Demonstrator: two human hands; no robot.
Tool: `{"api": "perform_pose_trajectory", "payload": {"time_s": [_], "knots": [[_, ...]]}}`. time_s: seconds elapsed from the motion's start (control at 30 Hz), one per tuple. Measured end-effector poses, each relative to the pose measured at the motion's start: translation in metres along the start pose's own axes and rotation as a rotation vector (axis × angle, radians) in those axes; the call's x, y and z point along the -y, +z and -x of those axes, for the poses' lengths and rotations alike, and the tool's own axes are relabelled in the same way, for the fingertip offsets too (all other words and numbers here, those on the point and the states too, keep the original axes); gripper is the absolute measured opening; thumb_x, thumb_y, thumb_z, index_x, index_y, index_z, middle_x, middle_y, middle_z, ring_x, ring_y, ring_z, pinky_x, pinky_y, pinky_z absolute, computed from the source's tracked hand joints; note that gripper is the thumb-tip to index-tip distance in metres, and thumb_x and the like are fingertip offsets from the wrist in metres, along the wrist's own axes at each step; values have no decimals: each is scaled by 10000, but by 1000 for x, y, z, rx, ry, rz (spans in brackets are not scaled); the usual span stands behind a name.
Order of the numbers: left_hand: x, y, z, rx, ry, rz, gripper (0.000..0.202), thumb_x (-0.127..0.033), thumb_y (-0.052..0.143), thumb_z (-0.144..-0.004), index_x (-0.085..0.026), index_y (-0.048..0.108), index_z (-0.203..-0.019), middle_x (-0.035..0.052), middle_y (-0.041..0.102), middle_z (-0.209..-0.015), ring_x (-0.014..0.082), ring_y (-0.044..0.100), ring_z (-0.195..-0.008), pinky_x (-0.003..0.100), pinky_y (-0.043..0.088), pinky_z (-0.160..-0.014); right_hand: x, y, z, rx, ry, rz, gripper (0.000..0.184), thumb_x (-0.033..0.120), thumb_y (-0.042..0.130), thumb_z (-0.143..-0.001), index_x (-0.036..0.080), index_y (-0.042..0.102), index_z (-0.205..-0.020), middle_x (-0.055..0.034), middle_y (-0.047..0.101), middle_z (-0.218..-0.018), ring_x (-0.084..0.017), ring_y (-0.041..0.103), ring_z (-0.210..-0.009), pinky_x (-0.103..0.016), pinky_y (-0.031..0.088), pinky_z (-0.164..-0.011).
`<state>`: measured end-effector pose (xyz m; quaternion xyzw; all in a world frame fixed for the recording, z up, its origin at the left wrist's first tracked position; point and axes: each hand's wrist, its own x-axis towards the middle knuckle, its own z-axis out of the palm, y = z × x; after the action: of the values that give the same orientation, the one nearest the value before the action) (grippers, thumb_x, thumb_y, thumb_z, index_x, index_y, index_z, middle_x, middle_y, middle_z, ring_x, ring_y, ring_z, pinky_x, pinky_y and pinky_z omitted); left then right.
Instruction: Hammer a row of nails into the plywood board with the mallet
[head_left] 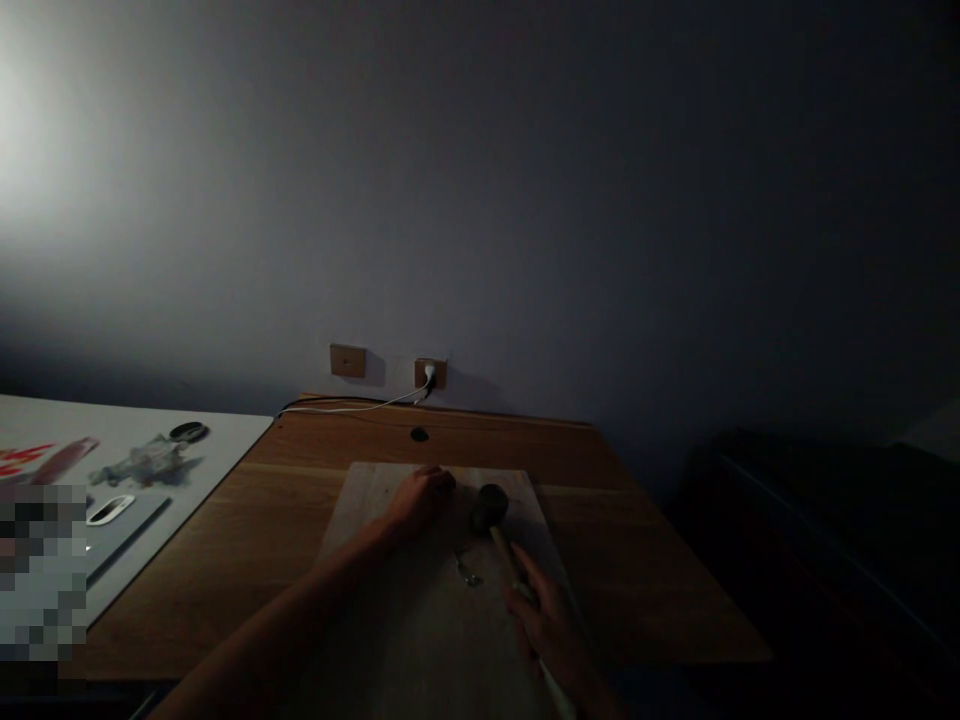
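**A:** What takes up the most room?

**B:** A plain grey-blue wall (525,200), rising beyond the pale rectangular wooden board (390,620). Next comes the brown wooden table (637,560) on which the board lies flat. Left of the board there is a white flat surface (232,440).

**A:** Is there any writing?

**B:** Only some red lettering (22,460) far left of the board, cut off by the picture's edge and too dim to read. I see no brand anywhere.

**A:** And the hands?

**B:** The left hand (424,497) rests on the board near its far edge, fingers curled under. I cannot tell whether anything is inside them. The right hand (547,625) is at the board's near right part, closed round the light wooden handle of a black-headed mallet (489,507).

**A:** Where is the mallet's head?

**B:** On or just over the board's far right part, just right of the left hand. The dim light hides whether it touches.

**A:** Anything smaller?

**B:** Two tan wall sockets (347,360) sit beyond the board. A white cable (352,406) runs from a plug in the right-hand one along the table's far edge. A small bent metal piece (466,572) lies on the board between the hands. A dark round spot (419,434) sits on the table just past the board's far edge.
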<state>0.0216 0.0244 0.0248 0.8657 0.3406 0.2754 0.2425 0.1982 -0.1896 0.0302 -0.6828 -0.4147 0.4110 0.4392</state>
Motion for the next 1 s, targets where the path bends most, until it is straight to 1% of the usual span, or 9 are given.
{"api": "perform_pose_trajectory", "payload": {"time_s": [0.07,0.13,0.23,0.33,0.43,0.53,0.7,0.83,1.0], "knots": [[2,1,-1,-4,16,15,183,-147,564,-879,-187,740,-907,71,702,-962,189,659,-867,268,481,-799,9,3,-3,34,-16,-5,755,468,577,-833,188,450,-1522,44,580,-633,-119,476,-418,-224,369,-394],[6,4,-2,-9,34,42,195,-132,549,-875,-182,734,-908,71,716,-953,193,667,-877,279,485,-816,20,7,-9,56,-53,-2,730,444,565,-846,187,445,-1519,78,511,-579,-107,445,-396,-203,346,-373],[14,9,-3,-23,10,113,271,-86,534,-839,-169,711,-1027,69,744,-941,192,684,-852,285,498,-797,38,15,-20,60,-87,5,718,408,548,-844,160,440,-1508,88,488,-595,-86,411,-375,-184,319,-332],[19,13,-3,-38,0,175,397,-46,522,-796,-172,660,-1146,42,749,-862,176,683,-774,262,496,-732,48,24,-32,63,-98,20,719,393,527,-836,139,433,-1502,77,505,-638,-80,404,-368,-185,322,-301],[19,13,-1,-37,28,197,403,-54,515,-797,-182,634,-1160,28,744,-835,176,674,-735,259,483,-693,49,31,-41,84,-104,30,731,382,514,-836,127,410,-1514,74,505,-646,-84,411,-368,-190,334,-297],[16,10,-1,-52,21,182,365,-82,554,-789,-178,639,-1131,51,743,-849,191,661,-722,273,473,-671,47,35,-44,96,-106,42,748,376,513,-830,118,395,-1522,71,505,-647,-86,427,-372,-187,331,-299],[11,7,-3,-53,-11,171,382,-119,580,-766,-161,643,-1140,42,731,-827,194,655,-712,275,460,-660,46,35,-43,79,-102,52,755,400,515,-831,123,395,-1524,77,488,-621,-92,429,-383,-178,326,-299],[8,5,-3,-25,-33,188,385,-106,565,-768,-134,642,-1144,63,732,-827,204,661,-717,284,461,-669,46,36,-43,87,-91,31,765,417,544,-818,122,417,-1513,77,489,-615,-83,404,-372,-177,312,-299],[11,3,-2,-22,-37,191,401,-76,533,-770,-164,621,-1151,48,733,-843,200,667,-746,281,476,-693,47,34,-39,88,-79,27,766,427,564,-837,137,405,-1529,91,460,-567,-92,397,-375,-176,307,-311]]}}
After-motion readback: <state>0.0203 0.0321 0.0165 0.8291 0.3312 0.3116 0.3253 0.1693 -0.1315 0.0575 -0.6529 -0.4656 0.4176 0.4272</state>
